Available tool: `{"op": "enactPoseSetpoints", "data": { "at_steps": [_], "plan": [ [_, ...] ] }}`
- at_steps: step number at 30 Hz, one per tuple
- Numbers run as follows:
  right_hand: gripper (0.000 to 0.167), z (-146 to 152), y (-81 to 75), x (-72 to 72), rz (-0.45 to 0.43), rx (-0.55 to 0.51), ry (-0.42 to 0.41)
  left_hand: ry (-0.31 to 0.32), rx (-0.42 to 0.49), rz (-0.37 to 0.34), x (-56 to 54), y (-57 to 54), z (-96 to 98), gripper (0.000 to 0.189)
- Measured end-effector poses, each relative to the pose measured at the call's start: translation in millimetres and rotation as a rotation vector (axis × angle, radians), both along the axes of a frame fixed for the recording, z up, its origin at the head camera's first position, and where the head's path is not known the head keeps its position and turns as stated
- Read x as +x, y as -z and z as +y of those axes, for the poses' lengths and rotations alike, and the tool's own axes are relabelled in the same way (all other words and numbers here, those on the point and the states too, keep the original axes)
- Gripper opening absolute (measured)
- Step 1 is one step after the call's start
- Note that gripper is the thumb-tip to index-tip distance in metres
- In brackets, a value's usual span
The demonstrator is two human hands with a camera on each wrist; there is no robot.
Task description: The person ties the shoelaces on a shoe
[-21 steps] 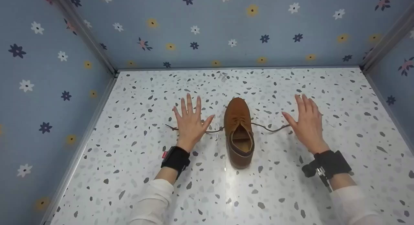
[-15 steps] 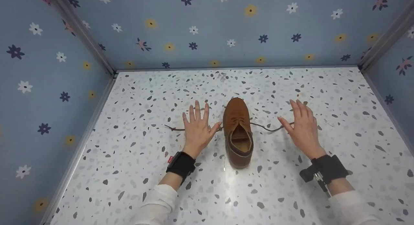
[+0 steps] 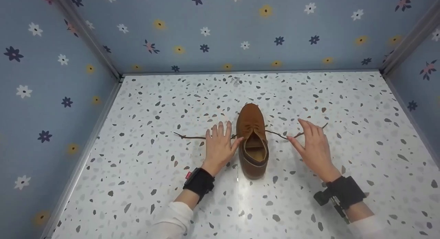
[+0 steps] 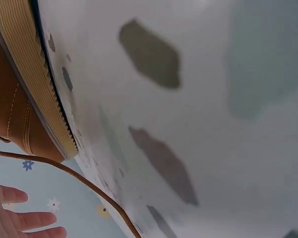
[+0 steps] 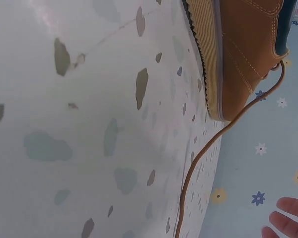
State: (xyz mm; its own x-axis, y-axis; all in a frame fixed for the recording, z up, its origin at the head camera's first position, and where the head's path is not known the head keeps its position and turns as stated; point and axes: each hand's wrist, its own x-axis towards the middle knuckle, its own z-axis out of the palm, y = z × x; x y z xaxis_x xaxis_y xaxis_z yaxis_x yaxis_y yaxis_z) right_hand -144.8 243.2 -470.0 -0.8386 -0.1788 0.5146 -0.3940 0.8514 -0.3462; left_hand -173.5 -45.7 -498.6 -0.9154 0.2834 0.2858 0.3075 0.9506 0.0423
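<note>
A brown leather shoe stands on the speckled table, toe pointing away from me, its laces spread out to both sides. My left hand hovers at the shoe's left with straight, spread fingers, its thumb tip close to the shoe's side and over the left lace. To the right of the shoe, my right hand is above the right lace, fingers relaxed and thumb apart. Both wrist views show the laces running free from the shoe, with fingertips apart from them.
The white speckled tabletop carries the shoe. Blue floral panels rise at the back, left and right. Black straps with cameras are on the left wrist and right wrist.
Both hands have moved inward toward the shoe and slightly nearer the body. More of each lace's outer end now shows. The shoe has stayed in place.
</note>
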Motion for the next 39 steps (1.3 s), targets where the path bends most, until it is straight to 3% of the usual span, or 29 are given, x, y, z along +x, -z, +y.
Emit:
{"op": "enactPoseSetpoints", "data": {
  "at_steps": [6, 13, 24, 34, 39],
  "plan": [
    [0.058, -5, 1.9, 3.1, 0.010, -0.005, -0.010, 0.008, 0.015, 0.030, -2.2, 1.9, 2.9, 0.068],
    [0.051, -10, 1.3, 4.9, -0.036, -0.040, -0.009, 0.016, 0.014, 0.032, -7.4, -4.3, 7.6, 0.058],
    [0.040, -21, 4.7, 3.7, -0.204, -0.057, 0.029, 0.111, -0.061, 0.040, -12.2, -13.4, 12.2, 0.027],
    [0.039, -32, 5.7, -1.3, -0.311, -0.049, 0.028, 0.114, -0.039, 0.020, -15.2, -27.5, 8.4, 0.017],
    [0.040, -37, 9.3, -4.3, -0.380, -0.097, 0.020, 0.117, -0.027, 0.063, -17.0, -31.0, 7.0, 0.015]
  ]
}}
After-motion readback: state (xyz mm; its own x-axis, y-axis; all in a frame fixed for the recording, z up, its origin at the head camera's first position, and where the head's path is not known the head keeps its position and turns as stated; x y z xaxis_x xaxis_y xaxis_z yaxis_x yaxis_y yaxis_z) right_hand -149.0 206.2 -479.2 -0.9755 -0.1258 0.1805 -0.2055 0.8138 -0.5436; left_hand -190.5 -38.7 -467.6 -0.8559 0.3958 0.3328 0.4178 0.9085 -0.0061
